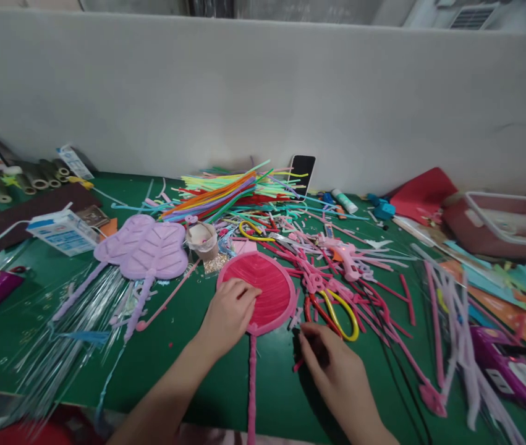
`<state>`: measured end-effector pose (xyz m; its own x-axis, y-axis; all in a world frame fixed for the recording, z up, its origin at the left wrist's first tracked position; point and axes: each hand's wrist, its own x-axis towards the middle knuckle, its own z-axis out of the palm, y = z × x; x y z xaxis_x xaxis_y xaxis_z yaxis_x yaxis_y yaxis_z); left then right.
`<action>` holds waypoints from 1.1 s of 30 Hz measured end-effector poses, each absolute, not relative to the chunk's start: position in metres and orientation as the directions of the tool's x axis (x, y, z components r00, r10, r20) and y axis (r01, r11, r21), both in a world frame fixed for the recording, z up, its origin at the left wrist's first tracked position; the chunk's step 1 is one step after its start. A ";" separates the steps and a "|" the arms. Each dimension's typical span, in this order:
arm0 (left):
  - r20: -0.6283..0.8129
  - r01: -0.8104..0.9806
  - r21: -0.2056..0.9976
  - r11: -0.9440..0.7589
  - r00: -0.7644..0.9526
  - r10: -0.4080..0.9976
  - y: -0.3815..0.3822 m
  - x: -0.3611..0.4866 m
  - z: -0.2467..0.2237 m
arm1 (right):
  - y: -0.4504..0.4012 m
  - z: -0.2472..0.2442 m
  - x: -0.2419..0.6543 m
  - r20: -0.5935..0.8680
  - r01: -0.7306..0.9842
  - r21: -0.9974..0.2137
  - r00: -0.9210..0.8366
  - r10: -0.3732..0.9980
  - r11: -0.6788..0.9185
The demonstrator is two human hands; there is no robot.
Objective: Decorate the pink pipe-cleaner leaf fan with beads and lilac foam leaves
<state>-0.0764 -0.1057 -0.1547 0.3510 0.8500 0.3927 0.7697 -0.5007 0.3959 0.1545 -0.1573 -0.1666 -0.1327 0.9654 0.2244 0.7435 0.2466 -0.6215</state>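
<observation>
A round pink fan [274, 281] with a light pink rim and a long twisted handle lies on the green table. My left hand [230, 312] rests on the fan's left part, fingers curled together near its middle; whether anything small is pinched there is hidden. Right of the handle, my right hand [332, 364] hovers just over the table with thumb and fingertips close together, and what they hold, if anything, is too small to name. Just beyond it lie yellow-handled scissors [348, 316] among pink strips [374, 315]. Two lilac leaf-shaped fans [154, 250] lie to the left.
Behind the fan stand a small cup [202, 240], a heap of coloured pipe cleaners [225, 194] and a phone [302, 173] against the grey partition [244, 93]. A plastic bin [489, 228] and purple box [508, 368] are at right, a blue-white carton [63, 232] at left.
</observation>
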 end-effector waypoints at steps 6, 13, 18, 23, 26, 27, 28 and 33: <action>0.379 0.793 0.367 -0.486 0.350 0.857 -0.107 -0.077 -0.153 | -0.160 -0.176 0.148 0.299 0.719 -0.594 -0.221 0.929 0.362; 0.365 0.797 0.341 -0.499 0.377 0.851 -0.110 -0.077 -0.152 | -0.161 -0.182 0.146 0.377 0.745 -0.512 -0.252 0.891 0.427; 0.364 0.800 0.335 -0.498 0.377 0.852 -0.109 -0.077 -0.153 | -0.161 -0.180 0.145 0.393 0.771 -0.479 -0.240 0.888 0.420; 0.360 0.800 0.334 -0.499 0.381 0.852 -0.109 -0.078 -0.152 | -0.159 -0.181 0.145 0.396 0.769 -0.499 -0.208 0.894 0.400; 0.358 0.801 0.331 -0.499 0.382 0.852 -0.110 -0.078 -0.151 | -0.159 -0.181 0.145 0.392 0.756 -0.530 -0.184 0.901 0.384; 0.356 0.802 0.330 -0.498 0.383 0.852 -0.110 -0.078 -0.151 | -0.158 -0.180 0.145 0.385 0.755 -0.536 -0.179 0.905 0.378; 0.354 0.803 0.329 -0.498 0.384 0.853 -0.110 -0.078 -0.151 | -0.158 -0.180 0.145 0.376 0.753 -0.544 -0.176 0.910 0.370; 0.346 0.809 0.325 -0.490 0.380 0.858 -0.111 -0.077 -0.151 | -0.158 -0.176 0.145 0.337 0.726 -0.601 -0.147 0.930 0.333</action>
<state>-0.0768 -0.1108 -0.1508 0.3803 0.8576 0.3463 0.8091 -0.4899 0.3247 0.1447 -0.1583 -0.1759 -0.1472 0.9298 0.3374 0.7264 0.3331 -0.6011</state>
